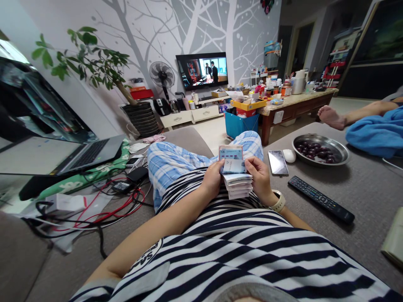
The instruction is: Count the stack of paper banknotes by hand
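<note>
Above my lap, a bundle of light-coloured printed paper slips (238, 186), which look like tickets, fans downward in layers. A blue-and-pink slip (231, 153) stands up at its far end. My left hand (214, 176) is closed on the left edge, its thumb over a pale slip (233, 166). On the opposite side, my right hand (260, 178) pinches the right edge between thumb and fingers. Fine print on the slips is too small to read. A pale watch (278, 201) is on my right wrist.
On the right lie a phone (278, 162), a white mouse (289, 156), a remote control (321, 199) and a metal bowl (344, 158) of dark round fruit. To the left are tangled cables (100, 216) and a laptop (91, 153). Another person's bare foot (330, 117) rests beyond the bowl.
</note>
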Demonstrator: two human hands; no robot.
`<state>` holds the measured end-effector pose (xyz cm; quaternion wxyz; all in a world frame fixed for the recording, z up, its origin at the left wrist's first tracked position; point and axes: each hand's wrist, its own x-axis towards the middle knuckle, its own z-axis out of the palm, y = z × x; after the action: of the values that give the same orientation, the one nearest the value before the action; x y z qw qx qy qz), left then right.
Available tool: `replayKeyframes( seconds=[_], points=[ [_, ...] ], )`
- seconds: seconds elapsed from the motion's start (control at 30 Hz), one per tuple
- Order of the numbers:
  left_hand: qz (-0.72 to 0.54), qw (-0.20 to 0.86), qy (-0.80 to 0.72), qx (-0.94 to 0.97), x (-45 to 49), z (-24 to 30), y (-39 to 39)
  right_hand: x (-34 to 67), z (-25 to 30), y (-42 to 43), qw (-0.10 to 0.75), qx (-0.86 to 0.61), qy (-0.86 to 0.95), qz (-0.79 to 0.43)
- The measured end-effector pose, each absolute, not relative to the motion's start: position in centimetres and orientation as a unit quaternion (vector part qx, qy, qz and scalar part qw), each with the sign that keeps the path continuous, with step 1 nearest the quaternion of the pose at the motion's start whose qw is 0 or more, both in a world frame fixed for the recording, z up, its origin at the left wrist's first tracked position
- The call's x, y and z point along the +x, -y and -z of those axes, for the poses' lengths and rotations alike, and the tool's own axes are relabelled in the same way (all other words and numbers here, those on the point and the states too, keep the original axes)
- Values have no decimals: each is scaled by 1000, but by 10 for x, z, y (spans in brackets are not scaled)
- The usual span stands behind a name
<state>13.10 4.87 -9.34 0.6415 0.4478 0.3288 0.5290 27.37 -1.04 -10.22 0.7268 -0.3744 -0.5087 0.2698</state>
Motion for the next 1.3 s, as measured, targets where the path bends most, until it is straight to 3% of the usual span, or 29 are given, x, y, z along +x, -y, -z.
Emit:
replayKeyframes(
  seconds=[0.5,1.3],
  points=[
    [-527,659,-318,432,131,93,-49,272,109,11,725,-339,513,-312],
    [-516,649,-323,457,130,90,-48,277,106,6,723,-404,486,-278]
  ],
)
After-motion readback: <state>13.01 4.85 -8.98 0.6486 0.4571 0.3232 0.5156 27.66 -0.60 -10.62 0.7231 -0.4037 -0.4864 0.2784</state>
